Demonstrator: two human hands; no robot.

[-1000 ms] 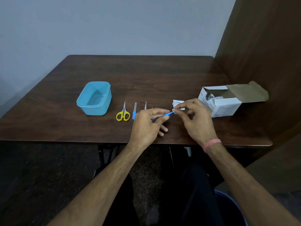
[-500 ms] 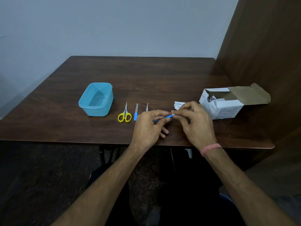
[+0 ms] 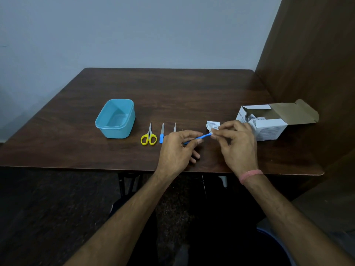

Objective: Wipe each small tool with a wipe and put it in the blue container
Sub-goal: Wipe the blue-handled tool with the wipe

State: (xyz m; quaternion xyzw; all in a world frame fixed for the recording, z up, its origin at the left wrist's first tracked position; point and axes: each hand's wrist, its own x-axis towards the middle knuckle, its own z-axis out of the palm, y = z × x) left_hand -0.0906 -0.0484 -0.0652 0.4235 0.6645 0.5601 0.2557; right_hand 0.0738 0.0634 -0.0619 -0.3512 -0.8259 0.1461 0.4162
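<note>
My left hand [image 3: 177, 148] pinches a thin blue tool [image 3: 199, 138] just above the table's front part. My right hand [image 3: 237, 145] pinches a small white wipe [image 3: 213, 133] against the tool's right tip. On the table to the left lie yellow-handled scissors [image 3: 148, 136], a blue-handled file [image 3: 162, 133] and a small metal tool [image 3: 174, 127], partly hidden by my left hand. The blue container [image 3: 115, 120] stands further left and holds nothing.
A torn white wrapper [image 3: 212, 125] lies behind my right fingers. An open white cardboard box [image 3: 269, 123] of wipes stands at the right, by a brown wall panel [image 3: 317, 73]. The dark wooden table [image 3: 172, 93] has its front edge under my wrists.
My right fingers with the wipe slid back out along the blue tool to its right tip. My left hand kept its hold in the same place.
</note>
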